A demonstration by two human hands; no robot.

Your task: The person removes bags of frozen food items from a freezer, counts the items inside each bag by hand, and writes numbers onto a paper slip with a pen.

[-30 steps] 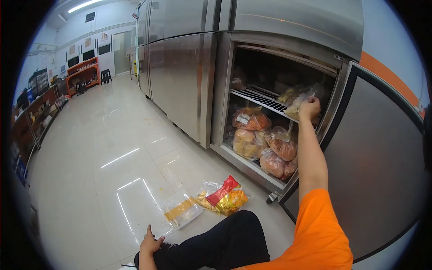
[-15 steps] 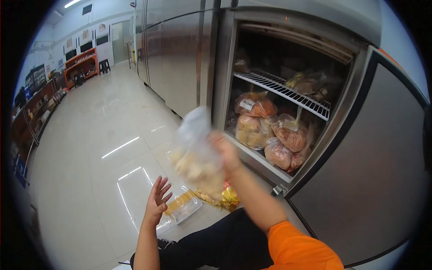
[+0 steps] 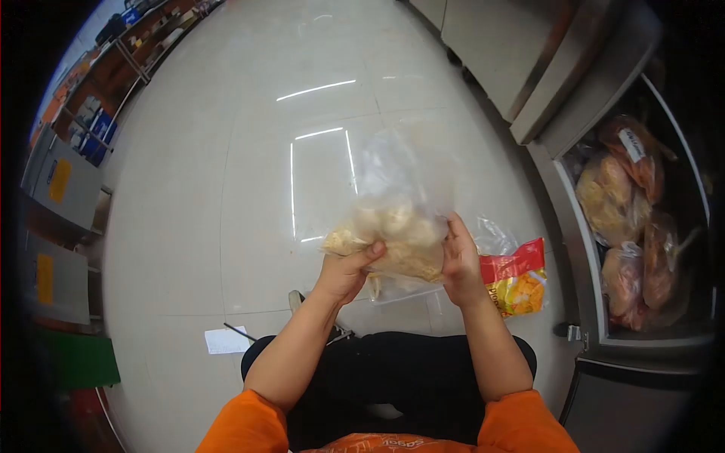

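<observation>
Both my hands hold up a clear plastic bag (image 3: 396, 219) of pale, lumpy pieces of food, with its loose top pointing away from me. My left hand (image 3: 346, 273) grips the lower left side, thumb over the front. On the lower right side my right hand (image 3: 459, 263) has its fingers closed around the plastic. Partly hidden beneath the bag, a clear plastic tray (image 3: 408, 296) lies on the floor. To the right of my right hand is a red and yellow printed food packet (image 3: 519, 281).
At right stands an open steel fridge (image 3: 563, 189) with several bags of food (image 3: 615, 200) inside; its door (image 3: 642, 404) is at lower right. A white paper (image 3: 226, 341) with a dark pen (image 3: 240, 331) lies on the tiled floor (image 3: 174, 226). Cabinets (image 3: 64, 181) line the left.
My right hand has brought the bag away from the fridge to in front of me. My left hand, open before, now grips it too. The view has turned downward, toward the floor.
</observation>
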